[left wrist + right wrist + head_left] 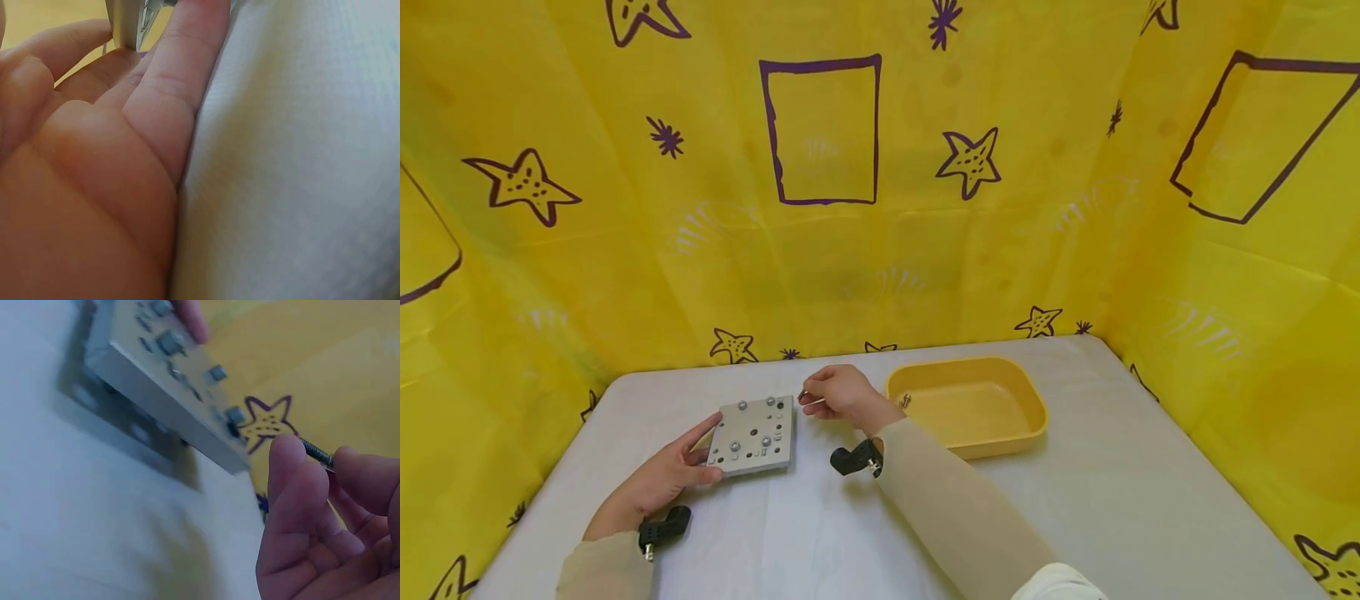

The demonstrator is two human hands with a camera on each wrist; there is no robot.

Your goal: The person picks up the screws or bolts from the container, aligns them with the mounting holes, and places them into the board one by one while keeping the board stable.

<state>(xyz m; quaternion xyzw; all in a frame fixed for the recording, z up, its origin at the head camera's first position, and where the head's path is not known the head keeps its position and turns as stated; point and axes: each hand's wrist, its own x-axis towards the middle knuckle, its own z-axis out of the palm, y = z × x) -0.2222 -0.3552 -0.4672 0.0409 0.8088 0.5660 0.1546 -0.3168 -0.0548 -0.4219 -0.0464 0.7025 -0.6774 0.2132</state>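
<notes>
A grey metal plate [752, 435] [169, 394] with several screws and holes lies on the white table [1075, 500], its near side raised a little. My left hand [673, 475] [94, 175] holds the plate's left edge [128, 25] between thumb and fingers. Just right of the plate's far corner, my right hand [842, 396] [325, 519] pinches a small screw [317, 454] [803, 394] between thumb and fingertips. The screw's tip points toward the plate's corner.
A yellow tray [1033, 412] stands to the right of my right hand, with a small screw [906, 401] at its left inner wall. Yellow patterned cloth [850, 208] walls the table on three sides. Black wrist camera mounts [853, 458] sit on both forearms.
</notes>
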